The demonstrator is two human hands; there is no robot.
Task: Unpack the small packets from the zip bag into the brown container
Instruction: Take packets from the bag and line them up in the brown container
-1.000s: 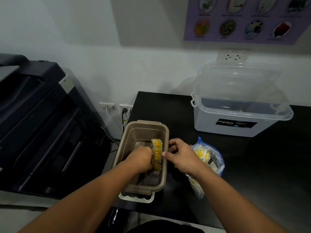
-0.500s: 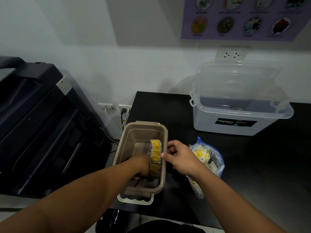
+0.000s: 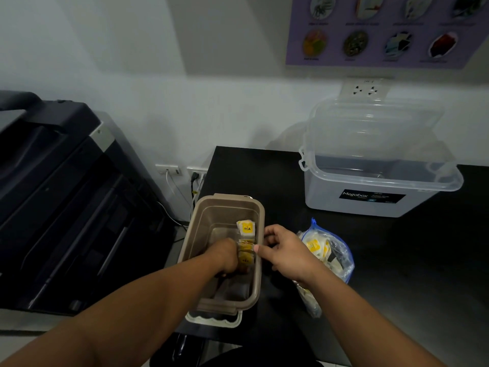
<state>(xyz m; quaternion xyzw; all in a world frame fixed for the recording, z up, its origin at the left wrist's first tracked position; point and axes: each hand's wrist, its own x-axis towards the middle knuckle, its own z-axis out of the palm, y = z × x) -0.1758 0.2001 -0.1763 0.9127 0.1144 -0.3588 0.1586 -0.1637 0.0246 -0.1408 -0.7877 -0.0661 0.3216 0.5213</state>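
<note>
Yellow packets [image 3: 246,229] inside brown container [image 3: 225,199], tight in left fingers [image 3: 233,251]; right fingers [image 3: 270,230] around its rim.

Bare table [image 3: 264,176] between zip bag [image 3: 336,250], storage box [image 3: 370,205]

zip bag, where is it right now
In the head view, the zip bag lies on the black table right of the brown container, partly behind the right hand, with the clear storage box farther back.
</note>
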